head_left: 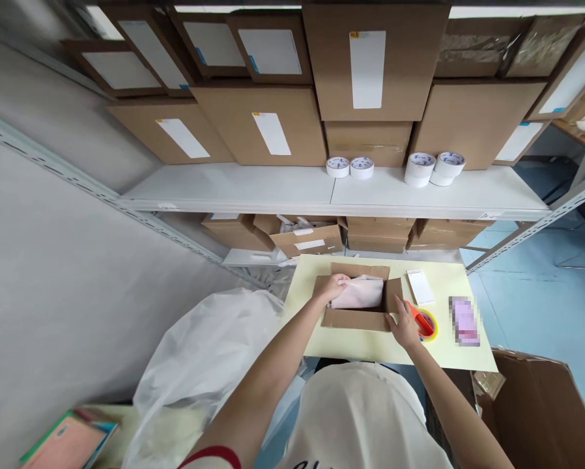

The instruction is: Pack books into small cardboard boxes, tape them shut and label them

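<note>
Your left hand [334, 286]: fingers closed, pinching the far left corner of the pale packet [358, 293]. The packet lies inside the small open carton [356, 319], running right from those fingertips toward the carton's far end. A dark gap shows between packet and right wall, on the side of your other fingers.

Your right hand [404, 322]: fingers slightly spread, touching the carton at its right flap [395, 292] and near corner. Can't tell if they pinch the flap or just press on it.

Just right of your right fingers, on the yellow tabletop [341, 343]: orange tape dispenser [422, 322] with a yellow-rimmed roll, close by the hand. White card [420, 286] sits beyond those fingers, a bit right. Purple item [464, 321], pixelated, is farther right of them; can't read what it is.

Well beyond both sets of fingers: white shelf [243, 185] with white tape rolls [337, 167] and taller cartons [283, 130]. Left of your left fingers, lower: white plastic sheeting [209, 345]. Below and right of your right fingers: big open carton [546, 404].
</note>
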The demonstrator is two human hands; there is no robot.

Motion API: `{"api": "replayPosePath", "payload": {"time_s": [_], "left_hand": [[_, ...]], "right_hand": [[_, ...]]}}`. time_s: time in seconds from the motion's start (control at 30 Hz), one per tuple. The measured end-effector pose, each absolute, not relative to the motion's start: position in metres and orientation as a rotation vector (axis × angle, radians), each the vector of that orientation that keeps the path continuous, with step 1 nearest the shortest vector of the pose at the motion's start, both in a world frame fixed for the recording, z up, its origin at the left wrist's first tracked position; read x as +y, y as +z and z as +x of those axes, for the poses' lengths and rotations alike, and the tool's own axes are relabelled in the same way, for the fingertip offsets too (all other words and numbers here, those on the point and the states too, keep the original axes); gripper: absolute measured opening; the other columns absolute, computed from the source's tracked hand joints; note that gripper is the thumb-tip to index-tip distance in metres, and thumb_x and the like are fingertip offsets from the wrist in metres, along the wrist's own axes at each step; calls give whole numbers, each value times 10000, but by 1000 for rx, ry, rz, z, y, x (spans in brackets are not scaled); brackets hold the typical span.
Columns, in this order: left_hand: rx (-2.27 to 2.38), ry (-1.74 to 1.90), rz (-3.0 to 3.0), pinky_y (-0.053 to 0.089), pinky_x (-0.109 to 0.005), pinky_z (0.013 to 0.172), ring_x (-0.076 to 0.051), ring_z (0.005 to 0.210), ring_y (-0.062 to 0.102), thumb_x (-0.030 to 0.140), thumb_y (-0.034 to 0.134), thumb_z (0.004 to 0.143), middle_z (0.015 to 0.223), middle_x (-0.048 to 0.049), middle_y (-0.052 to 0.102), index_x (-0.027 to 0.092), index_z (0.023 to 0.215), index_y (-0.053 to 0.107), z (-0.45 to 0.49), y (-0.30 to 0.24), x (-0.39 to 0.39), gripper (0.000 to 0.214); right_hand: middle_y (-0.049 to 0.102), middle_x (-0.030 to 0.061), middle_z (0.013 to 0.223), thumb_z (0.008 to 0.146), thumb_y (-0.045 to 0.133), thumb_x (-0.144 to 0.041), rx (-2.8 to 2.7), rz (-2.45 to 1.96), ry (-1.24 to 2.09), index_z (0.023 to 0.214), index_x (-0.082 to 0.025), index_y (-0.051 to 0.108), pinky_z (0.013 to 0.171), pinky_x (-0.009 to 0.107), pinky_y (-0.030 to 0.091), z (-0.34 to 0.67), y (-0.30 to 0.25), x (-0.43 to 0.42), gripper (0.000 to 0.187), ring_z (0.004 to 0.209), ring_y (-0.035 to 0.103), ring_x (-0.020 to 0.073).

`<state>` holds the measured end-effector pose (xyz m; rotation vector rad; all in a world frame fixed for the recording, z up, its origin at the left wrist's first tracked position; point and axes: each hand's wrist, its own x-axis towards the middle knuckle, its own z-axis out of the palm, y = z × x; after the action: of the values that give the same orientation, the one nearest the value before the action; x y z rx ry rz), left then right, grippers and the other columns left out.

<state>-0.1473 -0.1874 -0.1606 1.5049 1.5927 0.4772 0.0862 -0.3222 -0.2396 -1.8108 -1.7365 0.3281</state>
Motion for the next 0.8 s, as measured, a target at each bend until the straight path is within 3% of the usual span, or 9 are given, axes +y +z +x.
{"api": "replayPosePath", "payload": {"time_s": [0.1,0.2,0.3,0.37,0.43,0.5,0.6,0.7,0.8], "left_hand": [[1613,431,1549,525,-348,821,-236,842,691,100,641,714,904,-52,743,192,852,711,-141,-172,-195,180],[1607,441,1632,449,-389,996,-283,1096,638,88,672,691,1132,-107,701,198,969,699,-136,-168,-208,300],[1601,501,1781,254,-462,1161,-312,1365,430,104,693,700,1371,-133,569,215,1109,657,-145,-161,-224,425],[1677,610,1837,142,-524,1190,-325,1462,257,170,709,728,1501,-141,431,225,1219,592,-164,-160,-235,508],[1803,766,1650,155,-536,1184,-327,1494,149,277,731,736,1560,-153,328,220,1317,494,-189,-166,-245,630],[1851,850,1299,295,-498,1130,-330,1475,216,391,730,739,1508,-181,396,195,1319,460,-215,-177,-253,669],[1750,823,1075,506,-418,898,-308,1224,576,499,633,801,1193,-174,649,169,1114,561,-237,-195,-259,461],[1623,820,1060,549,-332,741,-237,971,703,474,551,841,986,-119,719,171,916,601,-239,-209,-257,316],[1566,852,1073,552,-323,724,-222,912,711,396,532,831,945,-100,731,170,867,623,-237,-217,-249,246]], "right_hand": [[560,164,1341,907,452,-286,-1748,-1807,304,1507,-219,283,841,463,567,86,-239,-327,627,1207,582,319],[559,171,1351,913,433,-280,-1751,-1810,283,1508,-211,284,854,480,564,85,-239,-330,617,1196,595,324],[574,177,1334,916,433,-315,-1731,-1801,299,1483,-192,332,867,488,563,83,-238,-331,588,1206,593,325],[580,178,1333,909,452,-343,-1673,-1771,335,1477,-183,336,877,491,561,83,-236,-330,602,1197,601,323],[601,185,1312,897,483,-376,-1560,-1739,396,1487,-174,308,858,487,567,84,-234,-327,648,1126,645,321],[651,190,1233,890,499,-404,-1426,-1708,491,1476,-160,330,805,473,582,84,-233,-323,657,997,702,310],[715,177,1097,884,479,-391,-1306,-1635,659,1298,-152,545,783,470,592,80,-232,-318,483,937,724,300],[740,157,1025,868,441,-300,-1314,-1562,777,1101,-166,655,758,462,605,71,-231,-320,343,943,725,291],[737,142,1046,826,402,-185,-1423,-1513,819,1097,-177,673,678,414,622,57,-230,-328,384,907,732,263]]}}
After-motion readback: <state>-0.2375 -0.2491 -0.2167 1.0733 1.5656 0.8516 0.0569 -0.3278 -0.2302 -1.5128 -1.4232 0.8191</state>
